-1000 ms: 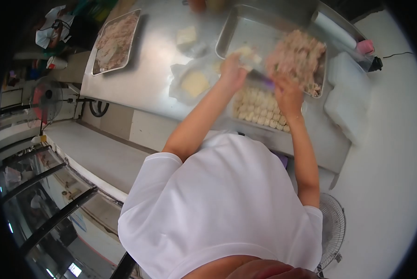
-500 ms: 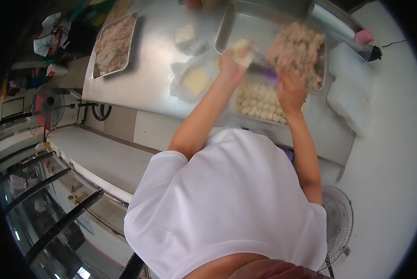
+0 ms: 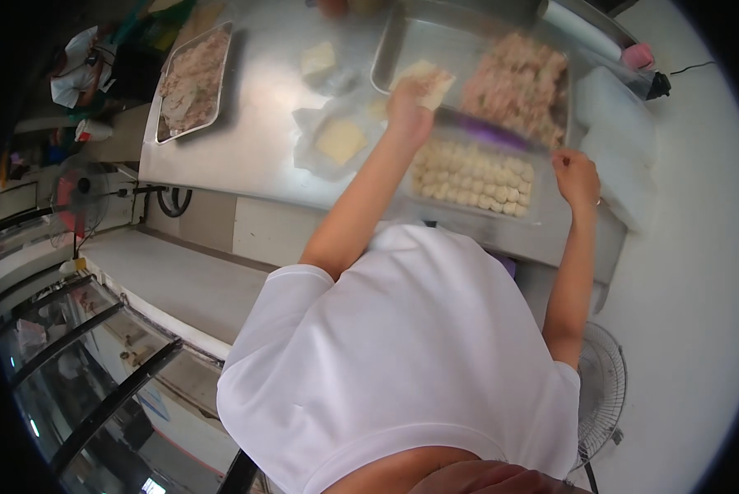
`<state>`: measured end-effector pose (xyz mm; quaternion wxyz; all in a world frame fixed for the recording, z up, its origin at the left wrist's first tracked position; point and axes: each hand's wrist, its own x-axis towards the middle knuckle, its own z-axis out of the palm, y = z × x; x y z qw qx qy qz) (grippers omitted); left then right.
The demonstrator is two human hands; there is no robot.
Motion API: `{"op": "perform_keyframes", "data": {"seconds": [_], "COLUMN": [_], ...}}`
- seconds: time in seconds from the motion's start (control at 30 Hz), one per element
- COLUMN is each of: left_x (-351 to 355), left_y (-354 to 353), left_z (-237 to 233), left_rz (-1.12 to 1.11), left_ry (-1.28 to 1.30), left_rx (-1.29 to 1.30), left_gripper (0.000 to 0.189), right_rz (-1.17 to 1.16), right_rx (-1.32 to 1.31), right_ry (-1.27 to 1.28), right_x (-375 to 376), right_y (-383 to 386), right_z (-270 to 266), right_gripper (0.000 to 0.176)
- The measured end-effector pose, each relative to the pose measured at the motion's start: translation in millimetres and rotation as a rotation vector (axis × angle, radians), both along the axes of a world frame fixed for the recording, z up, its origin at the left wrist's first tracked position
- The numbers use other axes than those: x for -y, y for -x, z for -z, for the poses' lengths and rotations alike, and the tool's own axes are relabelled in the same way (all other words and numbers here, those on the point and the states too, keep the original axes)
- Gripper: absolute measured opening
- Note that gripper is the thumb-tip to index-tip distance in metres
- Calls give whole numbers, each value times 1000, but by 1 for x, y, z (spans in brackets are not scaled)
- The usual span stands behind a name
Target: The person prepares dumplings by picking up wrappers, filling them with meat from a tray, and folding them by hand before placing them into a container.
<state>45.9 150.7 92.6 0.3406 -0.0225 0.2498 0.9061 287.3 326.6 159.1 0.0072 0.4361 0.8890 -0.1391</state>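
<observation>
My left hand (image 3: 409, 111) holds a pale square dough wrapper (image 3: 425, 81) up over the near edge of a metal tray (image 3: 402, 41). That tray holds a heap of pinkish minced filling (image 3: 513, 86). A purple-handled tool (image 3: 478, 130) lies at the filling's near side, with no hand on it. Below it, a tray of several rows of small folded dumplings (image 3: 472, 177) rests on the steel table (image 3: 254, 123). My right hand (image 3: 575, 174) hovers by the right end of the dumpling tray, fingers loosely bent, with nothing seen in it.
A stack of wrappers (image 3: 340, 142) lies on plastic to the left of my left hand, with another stack (image 3: 317, 59) farther back. A second tray of filling (image 3: 190, 78) stands at the table's far left. White foam boxes (image 3: 624, 140) sit at the right, and a fan (image 3: 600, 387) stands low on the right.
My right hand has let go of the purple-handled tool and moved right and nearer, to the dumpling tray's end. My left hand has raised the wrapper slightly.
</observation>
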Motion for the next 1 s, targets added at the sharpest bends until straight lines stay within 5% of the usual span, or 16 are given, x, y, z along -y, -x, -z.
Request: {"op": "perform_keyframes", "data": {"seconds": [0.17,0.27,0.5,0.7,0.77,0.9,1.0], "left_x": [-2,-1,2,-1,0,-3,-8], "left_y": [-8,-16,-8,0,3,-1,-8], "left_z": [-8,-16,-5,-2,0,-1,1], "left_rz": [104,127,99,84,93,72,109], "left_ry": [2,-14,-54,-105,-114,-66,-47], "left_rx": [-10,108,168,135,118,155,157], "left_gripper": [41,42,48,48,48,46,45], "right_rz": [-174,-296,-296,-59,-25,46,42], "right_rx": [-633,-733,-574,-443,16,72,-201], "right_ry": [-129,-263,-465,-443,-186,-66,-143], "right_x": [56,79,82,29,8,-1,25], "right_y": [29,47,62,45,26,6,13], "right_z": [-31,-14,26,40,31,-1,-18], "right_gripper": [19,18,15,14,16,20,19]}}
